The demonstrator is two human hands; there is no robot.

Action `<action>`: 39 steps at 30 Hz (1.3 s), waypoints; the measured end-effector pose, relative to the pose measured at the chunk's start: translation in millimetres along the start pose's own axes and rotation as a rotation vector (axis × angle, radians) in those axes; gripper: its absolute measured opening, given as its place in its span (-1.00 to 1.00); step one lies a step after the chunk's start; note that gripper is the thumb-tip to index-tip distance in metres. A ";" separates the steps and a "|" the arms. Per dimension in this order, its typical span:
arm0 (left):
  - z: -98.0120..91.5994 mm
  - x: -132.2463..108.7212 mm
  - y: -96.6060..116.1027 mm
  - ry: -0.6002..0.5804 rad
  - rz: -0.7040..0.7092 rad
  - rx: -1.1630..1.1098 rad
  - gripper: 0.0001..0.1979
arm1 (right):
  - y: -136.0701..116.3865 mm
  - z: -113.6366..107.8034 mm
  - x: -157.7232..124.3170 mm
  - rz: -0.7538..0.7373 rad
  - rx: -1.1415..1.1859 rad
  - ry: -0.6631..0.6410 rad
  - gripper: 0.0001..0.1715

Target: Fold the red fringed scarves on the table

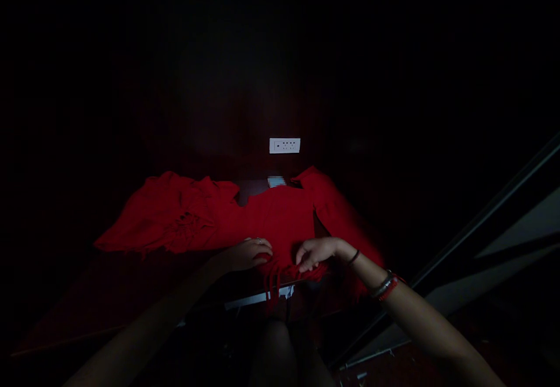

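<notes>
A red knitted garment [271, 215] lies spread on a dark table, sleeves out to both sides. My left hand [249, 254] rests on its near hem with the fingers curled onto the cloth. My right hand [317, 253] pinches the hem just right of that, fingers closed on the bunched fabric. Red strings or fringe [272, 285] hang from the hem over the table's front edge. Bracelets sit on my right wrist [385, 286].
The room is very dark. A white wall socket plate [284, 145] is on the dark wall behind the table. The table's front edge [258, 299] shows as a pale strip. A slanted dark frame [481, 224] runs at the right. My knees are below.
</notes>
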State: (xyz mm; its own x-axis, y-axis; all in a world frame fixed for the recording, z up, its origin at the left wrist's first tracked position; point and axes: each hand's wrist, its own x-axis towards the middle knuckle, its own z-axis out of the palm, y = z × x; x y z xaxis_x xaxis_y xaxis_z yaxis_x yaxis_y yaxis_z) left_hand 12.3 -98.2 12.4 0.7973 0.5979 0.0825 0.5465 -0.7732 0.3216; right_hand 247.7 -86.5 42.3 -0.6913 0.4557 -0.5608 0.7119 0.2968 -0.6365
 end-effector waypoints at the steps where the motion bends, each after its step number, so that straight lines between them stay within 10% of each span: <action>1: -0.7 -2.2 -0.2 -0.018 0.004 0.002 -0.75 | -0.8 -1.6 -1.7 -0.036 0.021 -0.028 -0.67; 8: -6.3 -11.6 0.6 -0.099 0.151 -0.196 -0.63 | 8.3 -13.8 8.6 -0.012 -0.321 0.485 -0.74; 23: -0.8 -22.7 -14.4 -0.144 0.060 -0.268 -0.65 | -5.3 10.4 9.0 0.155 -0.402 0.292 0.26; 29: -6.1 12.5 -22.2 0.164 -0.070 -0.032 -0.65 | -3.9 -18.8 25.3 0.068 -0.420 0.453 -0.13; 32: 4.2 27.5 -29.6 0.172 -0.219 0.176 -0.61 | 8.6 -27.3 43.4 0.122 -0.445 0.643 -0.13; 39: 20.5 17.4 -42.3 0.196 -0.490 0.314 -0.56 | 35.7 -13.8 60.6 0.245 -0.478 0.641 -0.17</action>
State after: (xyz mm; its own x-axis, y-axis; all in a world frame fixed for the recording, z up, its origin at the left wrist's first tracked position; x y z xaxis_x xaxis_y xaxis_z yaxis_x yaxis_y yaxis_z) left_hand 8.3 -59.5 -19.1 0.3885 0.9043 0.1768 0.9108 -0.4060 0.0753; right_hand 233.0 -36.8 -7.2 -0.4090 0.8997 -0.1524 0.9085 0.3857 -0.1611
